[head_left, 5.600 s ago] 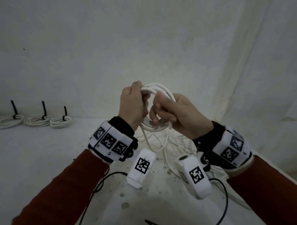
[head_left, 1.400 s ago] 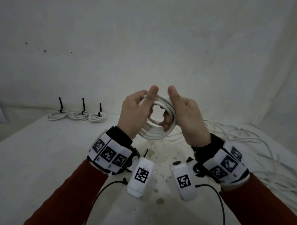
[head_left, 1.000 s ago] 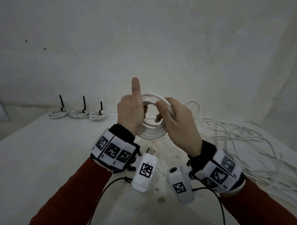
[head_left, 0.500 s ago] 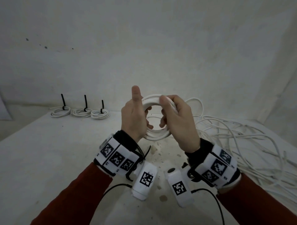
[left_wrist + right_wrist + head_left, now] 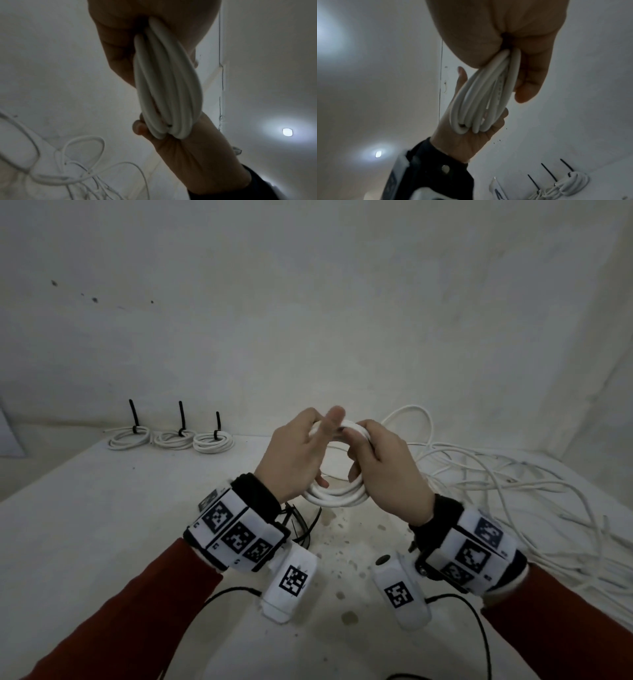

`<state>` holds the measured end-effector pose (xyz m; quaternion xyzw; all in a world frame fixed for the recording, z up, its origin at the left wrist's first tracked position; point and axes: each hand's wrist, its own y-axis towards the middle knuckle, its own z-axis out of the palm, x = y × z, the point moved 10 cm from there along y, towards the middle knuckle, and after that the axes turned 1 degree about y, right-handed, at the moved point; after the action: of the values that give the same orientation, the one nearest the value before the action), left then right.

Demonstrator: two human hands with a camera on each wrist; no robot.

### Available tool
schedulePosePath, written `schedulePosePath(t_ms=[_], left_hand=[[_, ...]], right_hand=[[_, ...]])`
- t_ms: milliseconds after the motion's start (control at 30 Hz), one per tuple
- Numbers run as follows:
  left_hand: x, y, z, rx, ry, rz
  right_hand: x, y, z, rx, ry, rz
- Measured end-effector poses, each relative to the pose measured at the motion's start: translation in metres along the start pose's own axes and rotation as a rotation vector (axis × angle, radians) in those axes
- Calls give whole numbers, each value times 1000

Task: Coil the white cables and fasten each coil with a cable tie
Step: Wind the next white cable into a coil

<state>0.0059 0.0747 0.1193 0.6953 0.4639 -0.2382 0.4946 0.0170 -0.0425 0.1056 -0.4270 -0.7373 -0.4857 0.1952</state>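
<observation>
I hold a white cable coil (image 5: 337, 497) upright in the air over the table, between both hands. My left hand (image 5: 297, 454) grips its left side, and the index finger (image 5: 335, 416) lies blurred across the top. On the right side, the fingers of my right hand (image 5: 382, 469) curl round the strands. In the left wrist view the coil (image 5: 164, 81) runs edge-on from my left palm down to my right hand (image 5: 193, 155). The right wrist view shows the same coil (image 5: 482, 94) between my right hand (image 5: 518, 40) and left palm (image 5: 465, 140). Black cable ties (image 5: 303, 524) lie on the table under my left wrist.
Three coils tied with black ties (image 5: 173, 438) lie in a row at the table's back left, seen too in the right wrist view (image 5: 571, 182). A tangle of loose white cables (image 5: 507, 491) covers the right side. The white table (image 5: 102, 525) is stained near the middle. Walls close in behind.
My left index finger, which pointed straight up, has tipped to the right over the top of the coil. Both hands still hold the coil at about the same height.
</observation>
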Motion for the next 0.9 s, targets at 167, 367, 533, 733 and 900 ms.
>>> schedulePosePath(t_ms=[167, 367, 533, 733, 900], left_hand=[[1, 7, -4, -23, 506, 269], [-19, -3, -12, -228, 1117, 478], [-2, 10, -9, -17, 525, 220], [31, 6, -5, 55, -289, -153], [60, -1, 13, 189, -605, -353]], right_hand=[[-8, 2, 8, 63, 320, 129], [-8, 8, 11, 8, 184, 56], [9, 15, 6, -76, 33, -39], [25, 13, 5, -162, -64, -174], [16, 13, 20, -83, -16, -161]])
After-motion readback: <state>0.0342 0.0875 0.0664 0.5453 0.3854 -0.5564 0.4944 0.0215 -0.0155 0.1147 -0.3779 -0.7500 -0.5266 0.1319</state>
